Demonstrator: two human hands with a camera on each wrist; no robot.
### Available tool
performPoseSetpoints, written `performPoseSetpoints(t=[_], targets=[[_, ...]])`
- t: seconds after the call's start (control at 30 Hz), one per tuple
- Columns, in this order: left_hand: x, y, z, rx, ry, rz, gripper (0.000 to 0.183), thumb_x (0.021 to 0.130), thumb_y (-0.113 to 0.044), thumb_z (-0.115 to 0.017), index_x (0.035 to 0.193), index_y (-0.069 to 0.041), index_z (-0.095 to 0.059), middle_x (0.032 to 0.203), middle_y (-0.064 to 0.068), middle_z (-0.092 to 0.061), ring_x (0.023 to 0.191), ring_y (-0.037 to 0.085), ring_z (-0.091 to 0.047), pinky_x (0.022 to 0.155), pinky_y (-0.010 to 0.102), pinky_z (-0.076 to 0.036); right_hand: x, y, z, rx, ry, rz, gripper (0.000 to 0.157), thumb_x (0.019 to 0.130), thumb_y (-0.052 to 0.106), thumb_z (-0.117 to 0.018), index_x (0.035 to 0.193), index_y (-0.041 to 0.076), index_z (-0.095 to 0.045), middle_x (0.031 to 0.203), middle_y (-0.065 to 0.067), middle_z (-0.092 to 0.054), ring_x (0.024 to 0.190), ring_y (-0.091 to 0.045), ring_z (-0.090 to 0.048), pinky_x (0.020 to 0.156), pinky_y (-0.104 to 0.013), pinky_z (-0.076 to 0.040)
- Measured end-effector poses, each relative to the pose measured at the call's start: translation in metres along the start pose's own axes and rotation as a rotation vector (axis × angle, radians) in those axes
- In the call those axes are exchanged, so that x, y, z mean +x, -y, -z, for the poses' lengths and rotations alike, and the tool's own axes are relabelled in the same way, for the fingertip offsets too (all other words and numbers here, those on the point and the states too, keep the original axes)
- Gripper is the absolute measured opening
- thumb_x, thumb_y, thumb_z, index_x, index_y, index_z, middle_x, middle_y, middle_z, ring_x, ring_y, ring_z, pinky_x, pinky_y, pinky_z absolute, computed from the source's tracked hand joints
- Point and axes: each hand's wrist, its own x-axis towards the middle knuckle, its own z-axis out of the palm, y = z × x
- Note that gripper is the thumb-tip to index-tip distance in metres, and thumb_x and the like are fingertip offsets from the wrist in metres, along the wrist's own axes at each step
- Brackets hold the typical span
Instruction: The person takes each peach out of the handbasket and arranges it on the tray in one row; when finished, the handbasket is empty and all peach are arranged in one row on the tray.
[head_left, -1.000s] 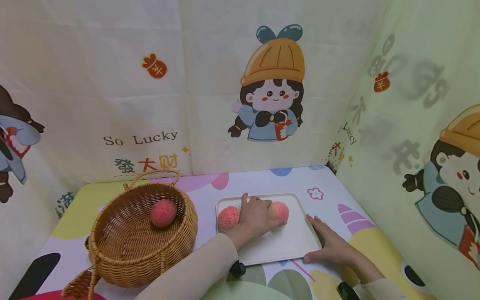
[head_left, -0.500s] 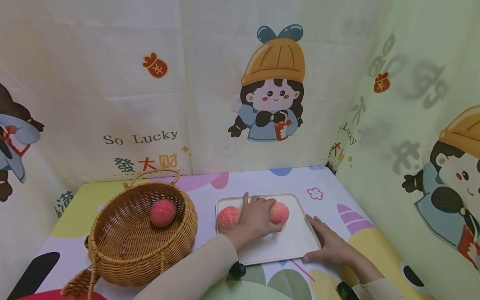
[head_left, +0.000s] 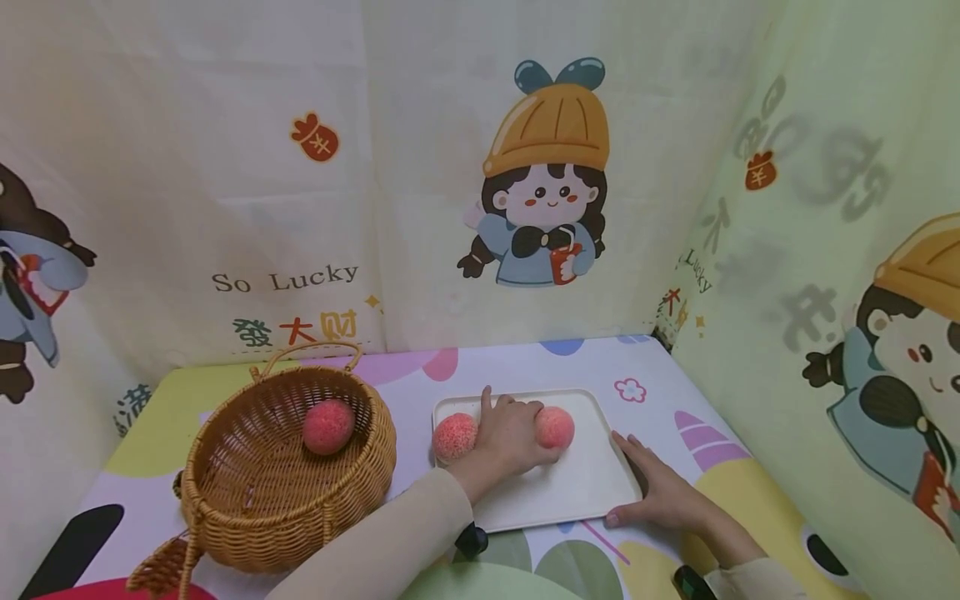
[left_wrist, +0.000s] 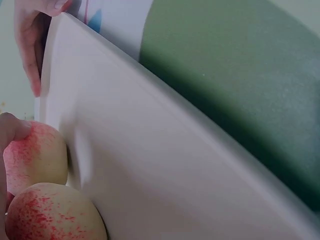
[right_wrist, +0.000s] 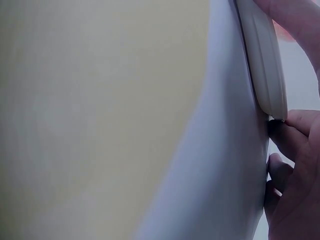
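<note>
While the right hand (head_left: 663, 490), fingers apart, touches the white tray (head_left: 592, 492), the left hand (head_left: 510, 435), curled round the right peach (head_left: 557, 427), should squeeze gently, avoiding the left peach (head_left: 453, 437).

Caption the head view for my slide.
Left hand holding a pink ball, right hand touching the white tray, wicker basket alongside.
</note>
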Motion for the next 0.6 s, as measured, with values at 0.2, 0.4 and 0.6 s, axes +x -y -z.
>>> performPoseSetpoints(t=[0.2, 0.4, 0.6], targets=[[-0.001, 0.001, 0.001, 0.005, 0.000, -0.010, 0.072, 0.078, -0.068, -0.072, 0.131, -0.019, -0.067, 0.120, -0.006, -0.070, 0.120, 0.024, -0.056, 0.114, 0.064, -0.017, 0.001, -0.002, -0.001, 0.010, 0.017, -0.023, 0.122, 0.065, 0.048, -0.093, 0.159, 0.007, -0.027, 0.159, -0.035, -0.019, 0.143, -0.059, -0.016, 0.104, -0.077, -0.022], [-0.005, 0.008, 0.025, -0.040, -0.005, 0.029, 0.080, 0.080, -0.073, -0.065, 0.140, -0.021, -0.061, 0.133, -0.002, -0.065, 0.127, 0.026, -0.053, 0.116, 0.063, -0.015, -0.001, -0.002, -0.003, 0.005, -0.002, -0.007, 0.123, 0.063, 0.048, -0.094, 0.158, 0.005, -0.029, 0.157, -0.037, -0.021, 0.142, -0.060, -0.017, 0.105, -0.077, -0.022], [-0.016, 0.032, 0.094, -0.176, -0.145, 0.058, 0.068, 0.091, -0.066, -0.060, 0.139, -0.019, -0.061, 0.137, 0.001, -0.063, 0.132, 0.027, -0.051, 0.117, 0.060, -0.015, -0.001, -0.002, 0.000, 0.001, -0.008, -0.004, 0.125, 0.062, 0.052, -0.094, 0.158, 0.006, -0.029, 0.158, -0.036, -0.020, 0.142, -0.060, -0.017, 0.105, -0.076, -0.020]])
